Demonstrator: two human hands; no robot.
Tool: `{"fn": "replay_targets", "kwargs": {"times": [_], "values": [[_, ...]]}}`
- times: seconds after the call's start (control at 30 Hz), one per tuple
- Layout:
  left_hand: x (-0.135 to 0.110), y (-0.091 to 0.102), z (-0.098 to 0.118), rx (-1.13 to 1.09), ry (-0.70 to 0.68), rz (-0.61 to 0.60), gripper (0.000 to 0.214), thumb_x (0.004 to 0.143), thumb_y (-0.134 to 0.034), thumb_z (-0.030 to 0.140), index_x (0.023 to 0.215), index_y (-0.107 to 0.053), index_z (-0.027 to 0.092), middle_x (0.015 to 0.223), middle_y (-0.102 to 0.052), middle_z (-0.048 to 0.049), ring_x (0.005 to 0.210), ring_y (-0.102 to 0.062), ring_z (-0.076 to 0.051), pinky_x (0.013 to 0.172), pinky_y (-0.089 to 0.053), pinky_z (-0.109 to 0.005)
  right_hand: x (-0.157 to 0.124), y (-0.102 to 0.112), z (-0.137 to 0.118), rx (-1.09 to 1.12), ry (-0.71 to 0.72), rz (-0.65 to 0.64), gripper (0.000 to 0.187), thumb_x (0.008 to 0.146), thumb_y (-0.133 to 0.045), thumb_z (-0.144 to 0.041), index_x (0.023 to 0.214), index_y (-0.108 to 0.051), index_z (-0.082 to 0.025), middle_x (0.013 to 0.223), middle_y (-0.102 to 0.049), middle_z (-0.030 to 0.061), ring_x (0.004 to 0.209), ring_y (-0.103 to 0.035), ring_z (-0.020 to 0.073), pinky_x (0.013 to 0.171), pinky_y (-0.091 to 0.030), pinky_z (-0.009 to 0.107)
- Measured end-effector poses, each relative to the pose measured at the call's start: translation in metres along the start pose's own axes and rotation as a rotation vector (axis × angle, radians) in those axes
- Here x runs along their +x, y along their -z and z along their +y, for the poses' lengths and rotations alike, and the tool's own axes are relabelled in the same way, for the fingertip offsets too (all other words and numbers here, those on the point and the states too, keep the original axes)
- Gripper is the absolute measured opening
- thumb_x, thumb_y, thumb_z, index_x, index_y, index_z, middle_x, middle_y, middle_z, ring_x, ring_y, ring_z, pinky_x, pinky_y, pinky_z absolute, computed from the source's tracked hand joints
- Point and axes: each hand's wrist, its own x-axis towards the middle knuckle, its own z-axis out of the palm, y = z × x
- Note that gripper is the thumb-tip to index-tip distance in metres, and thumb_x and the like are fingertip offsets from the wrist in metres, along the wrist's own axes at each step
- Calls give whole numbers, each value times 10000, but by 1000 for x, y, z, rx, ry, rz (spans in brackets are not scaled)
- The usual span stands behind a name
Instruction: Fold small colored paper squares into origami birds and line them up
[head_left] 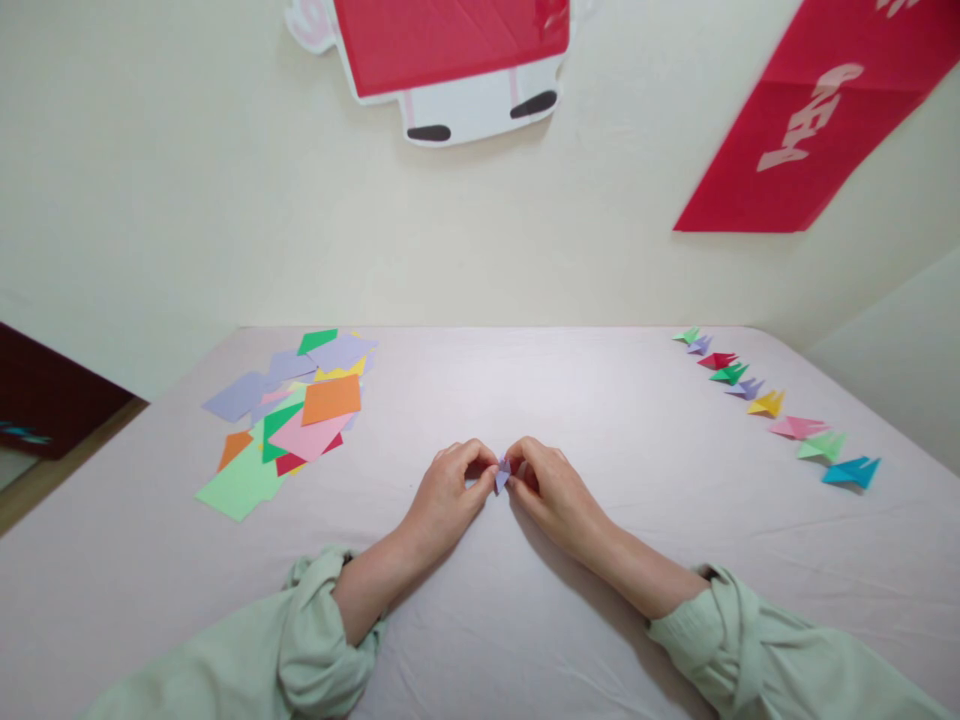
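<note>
A small folded piece of lavender paper (502, 477) is held at the middle of the table, between both hands. My left hand (454, 487) pinches its left side between thumb and index finger. From the other side, my right hand (553, 487) grips it in the same kind of pinch. Part of the paper is covered by the fingertips, so its exact fold cannot be made out. Both wrists are low over the cloth, with the green sleeves rolled up.
Loose coloured paper sheets (330, 400) lie in an overlapping pile on the left. Along the right side runs a slanting row of several folded paper figures, a blue one (851, 473) nearest. A pale cloth covers the table (600, 380), whose far edge meets the wall (480, 240).
</note>
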Motion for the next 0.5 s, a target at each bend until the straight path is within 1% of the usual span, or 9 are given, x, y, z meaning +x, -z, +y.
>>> {"fn": "replay_targets", "kwargs": {"times": [0.17,0.4,0.5], "values": [[-1,-1,-3,72,-52,-10,88,833,-561,144,808,-613,210,818,-645,2,829,-577,-179,793,-426,-320,0,1,0,25,-13,-11,207,798,-495,-20,869,-525,-212,814,-617,-10,749,-558,153,762,-390,293],[-3,-3,-2,160,-119,-29,74,839,-559,146,814,-582,212,822,-625,-6,839,-551,-187,790,-411,-330,0,2,0,-24,26,-38,147,827,-551,-74,882,-546,-210,809,-618,-8,762,-557,157,770,-390,302],[-4,-3,-3,174,-121,-36,68,845,-560,155,808,-576,209,815,-616,-6,834,-542,-188,779,-407,-326,-1,3,-1,-40,37,-47,185,810,-534,-48,900,-552,-209,830,-619,-1,774,-555,159,773,-393,304]]}}
